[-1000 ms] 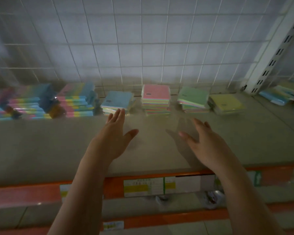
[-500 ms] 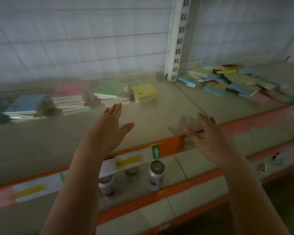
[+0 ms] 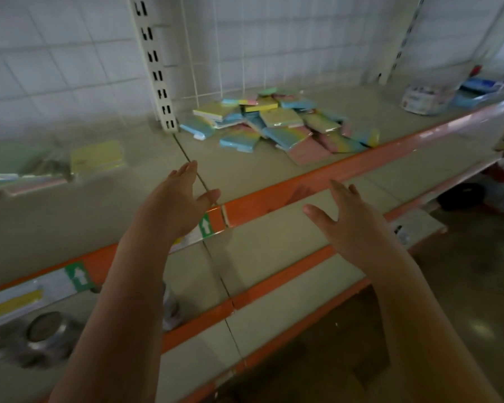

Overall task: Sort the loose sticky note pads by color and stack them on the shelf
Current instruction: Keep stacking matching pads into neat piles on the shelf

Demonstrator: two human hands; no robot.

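At far left sits my blurred yellow pad (image 3: 98,156). My left hand (image 3: 175,205) and right hand (image 3: 350,222) hover empty, fingers spread. The loose pads (image 3: 277,123) sprawl every direction on the shelf (image 3: 245,170); no writing readable.

The shelf (image 3: 245,173) is a pale beige board with an orange front edge (image 3: 303,184), split by a seam below the slotted white upright (image 3: 157,68). Right of the seam a loose heap of sticky note pads (image 3: 277,126) lies on it, blue, yellow, pink and green ones overlapping at all angles. Left of the seam, blurred, sit a yellow pad stack (image 3: 98,156) and just beside it a green stack (image 3: 15,161). Far right, near the back, stands a clear tub (image 3: 425,97), with blue packets (image 3: 477,85) behind it
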